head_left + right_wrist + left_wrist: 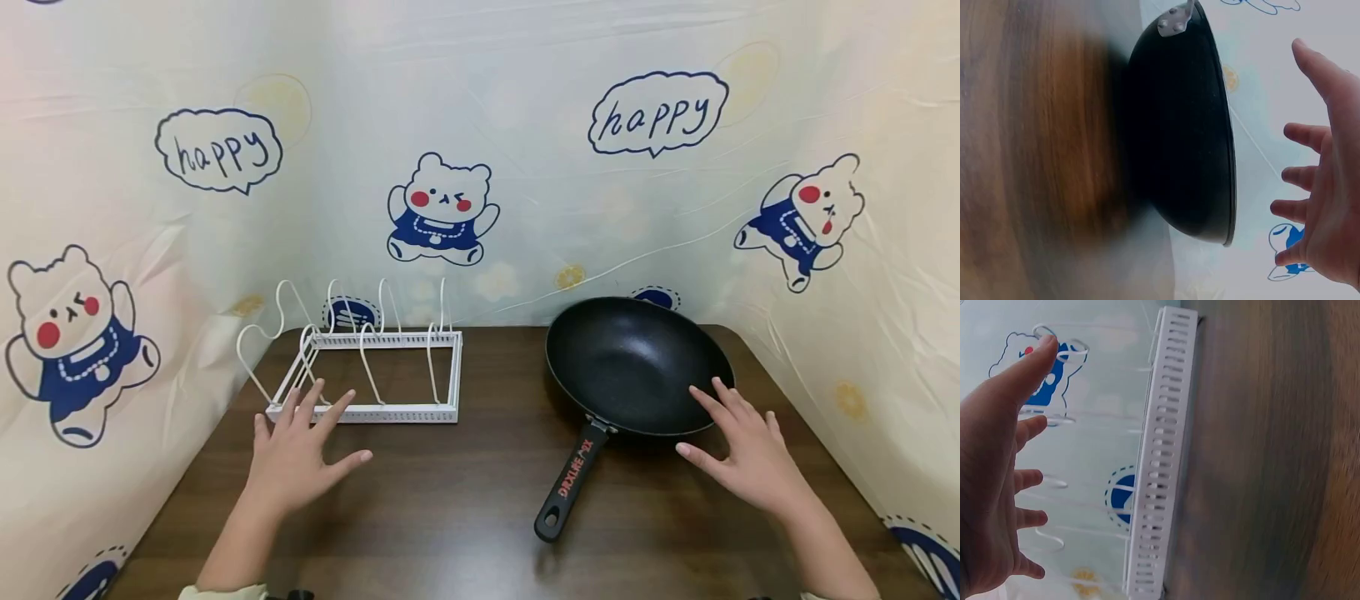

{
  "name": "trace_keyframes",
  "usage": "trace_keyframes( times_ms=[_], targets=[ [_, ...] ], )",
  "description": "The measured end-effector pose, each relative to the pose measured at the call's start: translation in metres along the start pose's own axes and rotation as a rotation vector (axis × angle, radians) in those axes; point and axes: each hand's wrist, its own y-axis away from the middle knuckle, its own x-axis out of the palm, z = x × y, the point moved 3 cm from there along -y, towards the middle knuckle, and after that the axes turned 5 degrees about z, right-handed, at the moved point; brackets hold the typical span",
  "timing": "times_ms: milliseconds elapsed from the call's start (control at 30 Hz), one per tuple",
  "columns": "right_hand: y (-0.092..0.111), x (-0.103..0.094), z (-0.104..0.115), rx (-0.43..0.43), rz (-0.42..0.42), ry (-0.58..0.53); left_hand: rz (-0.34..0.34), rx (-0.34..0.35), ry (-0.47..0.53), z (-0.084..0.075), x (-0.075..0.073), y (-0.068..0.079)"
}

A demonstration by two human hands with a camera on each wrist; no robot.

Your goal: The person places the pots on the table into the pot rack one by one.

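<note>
A white rack [420, 412] with a slotted frame and several upright wire loops stands on the left of the brown table. My left hand [296, 458] is spread in front of the rack, overlapping its front left corner in the head view; the left wrist view has the slotted rail [1163, 450] beyond the fingers. On the right sits a black frying pan [637, 358], its handle [573, 479] angled toward the near side and printed with red letters. Spread fingers of my right hand [757, 458] overlap the pan's right rim in the head view. Both hands hold nothing.
The wooden table [450, 517] has rounded far corners. A pale cloth [525, 108] with printed bears and "happy" bubbles hangs behind it and along both sides. Between the rack and the pan lies a stretch of bare tabletop.
</note>
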Motion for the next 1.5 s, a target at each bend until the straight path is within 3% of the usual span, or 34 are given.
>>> trace_keyframes(
  times_ms=[433, 867, 1133, 1500],
  targets=[
    [0.003, 0.013, 0.013, -0.04, -0.076, -0.234, -0.086, 0.119, 0.102, -0.034, 0.017, -0.012],
    [0.004, 0.023, 0.029, -0.023, -0.253, -0.36, -0.063, 0.22, 0.271, -0.074, 0.03, -0.023],
    [0.001, 0.027, 0.041, -0.1, -0.215, -0.642, -0.02, 0.269, 0.4, -0.094, 0.035, -0.027],
    [0.002, 0.035, 0.05, -0.096, -0.169, -0.837, 0.03, 0.318, 0.555, -0.119, 0.042, -0.032]
  ],
)
